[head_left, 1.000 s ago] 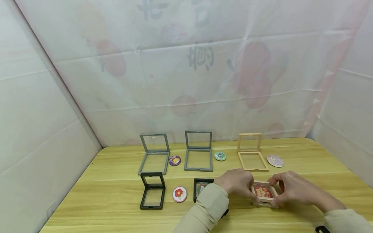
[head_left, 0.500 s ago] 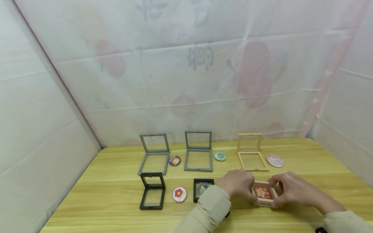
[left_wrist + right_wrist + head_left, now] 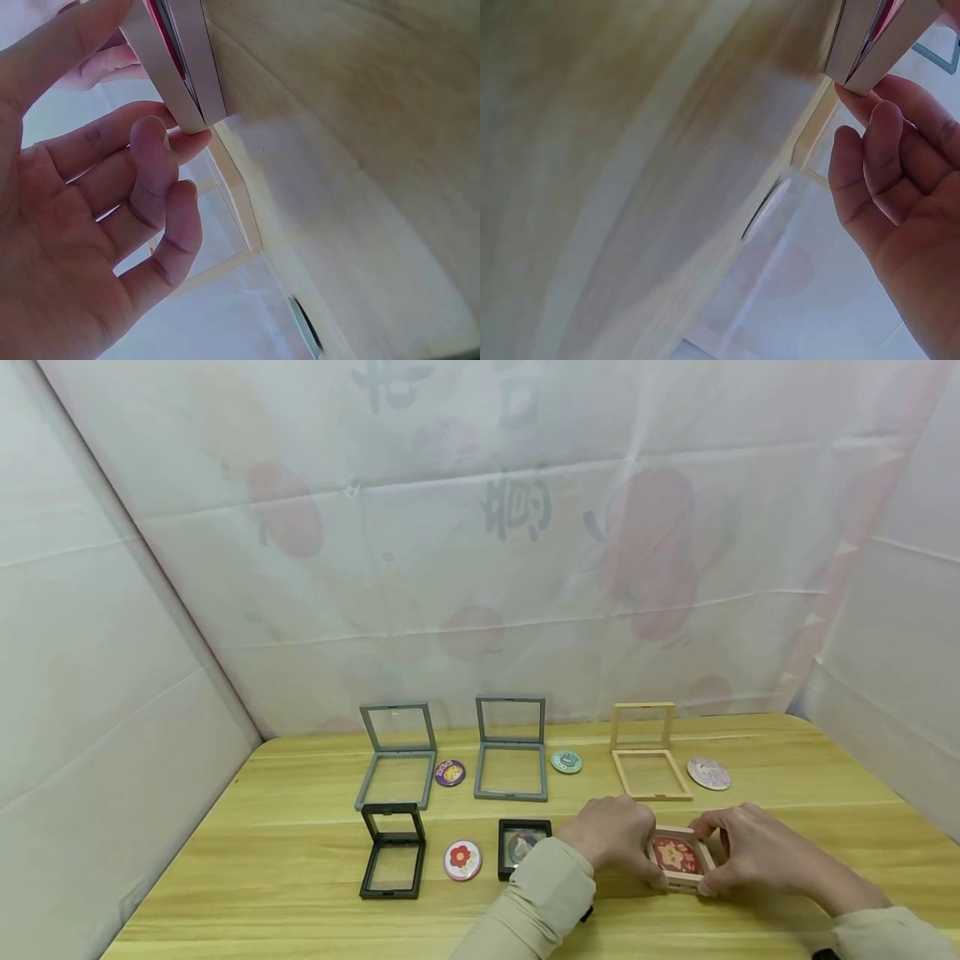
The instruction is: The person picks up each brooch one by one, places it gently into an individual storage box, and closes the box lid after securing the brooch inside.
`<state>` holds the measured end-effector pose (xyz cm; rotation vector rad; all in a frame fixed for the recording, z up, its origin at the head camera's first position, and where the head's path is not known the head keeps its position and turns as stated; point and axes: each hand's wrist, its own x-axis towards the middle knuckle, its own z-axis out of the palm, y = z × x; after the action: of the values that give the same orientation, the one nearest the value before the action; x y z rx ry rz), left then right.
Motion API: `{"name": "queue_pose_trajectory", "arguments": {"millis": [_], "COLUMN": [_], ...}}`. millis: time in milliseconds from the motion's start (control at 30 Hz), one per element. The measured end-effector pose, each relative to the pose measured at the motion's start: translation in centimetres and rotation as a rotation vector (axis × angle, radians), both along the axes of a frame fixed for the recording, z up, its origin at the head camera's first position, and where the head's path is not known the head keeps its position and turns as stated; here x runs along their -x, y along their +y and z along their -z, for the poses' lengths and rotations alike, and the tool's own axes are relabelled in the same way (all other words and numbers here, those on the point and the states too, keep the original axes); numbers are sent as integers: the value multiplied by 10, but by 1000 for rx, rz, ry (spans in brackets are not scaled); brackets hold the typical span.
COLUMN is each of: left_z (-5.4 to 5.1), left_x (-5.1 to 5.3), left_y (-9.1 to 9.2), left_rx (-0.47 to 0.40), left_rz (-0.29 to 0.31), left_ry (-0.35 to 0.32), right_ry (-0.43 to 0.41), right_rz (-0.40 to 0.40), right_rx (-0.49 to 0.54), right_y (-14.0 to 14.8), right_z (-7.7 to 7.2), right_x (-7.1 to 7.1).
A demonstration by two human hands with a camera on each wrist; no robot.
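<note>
A small pale wooden-coloured display frame (image 3: 681, 880) rests on the table, with a red badge (image 3: 675, 854) bearing a yellow star-like figure inside it. My left hand (image 3: 611, 833) grips the frame's left side between thumb and fingers. On the opposite side, my right hand (image 3: 753, 850) pinches it the same way. Seen from the left wrist, the two halves of the frame (image 3: 180, 64) lie almost together, a thin wedge-shaped gap showing the badge's red edge. Beside my left wrist is a black frame (image 3: 504, 852) with a round badge in it, partly covered by the sleeve.
Along the back stand two grey frames (image 3: 433, 781) (image 3: 512, 797) and a larger pale frame (image 3: 652, 750), all hinged open. A black frame (image 3: 392, 894) stands open at front left. Round badges lie between: red-flower (image 3: 462, 860), purple (image 3: 450, 772), green (image 3: 566, 762), pale pink (image 3: 708, 773).
The upper half of the small pale frame has come down onto the lower half between one second and half a second ago. Both hands keep their hold and have barely moved.
</note>
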<state>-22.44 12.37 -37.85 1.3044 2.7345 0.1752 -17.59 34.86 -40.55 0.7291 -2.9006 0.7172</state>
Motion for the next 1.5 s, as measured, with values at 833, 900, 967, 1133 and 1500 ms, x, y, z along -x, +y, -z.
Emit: {"name": "queue_pose_trajectory", "arguments": {"millis": [833, 900, 967, 1133, 1500], "left_z": [0, 0, 1, 2, 1], "left_x": [-3, -3, -4, -4, -4], "left_y": [1, 1, 1, 2, 3], "left_rx": [32, 33, 31, 27, 33], "left_rz": [-6, -10, -6, 3, 7], "left_ry": [69, 66, 67, 81, 105], "right_ry": [-43, -43, -49, -52, -54], "right_rz": [16, 20, 29, 46, 49], "right_rx": [-33, -41, -50, -68, -86], "right_y": [-8, -9, -10, -10, -9], "right_z": [-5, -5, -5, -6, -7], "right_x": [-1, -1, -2, -3, -3]}}
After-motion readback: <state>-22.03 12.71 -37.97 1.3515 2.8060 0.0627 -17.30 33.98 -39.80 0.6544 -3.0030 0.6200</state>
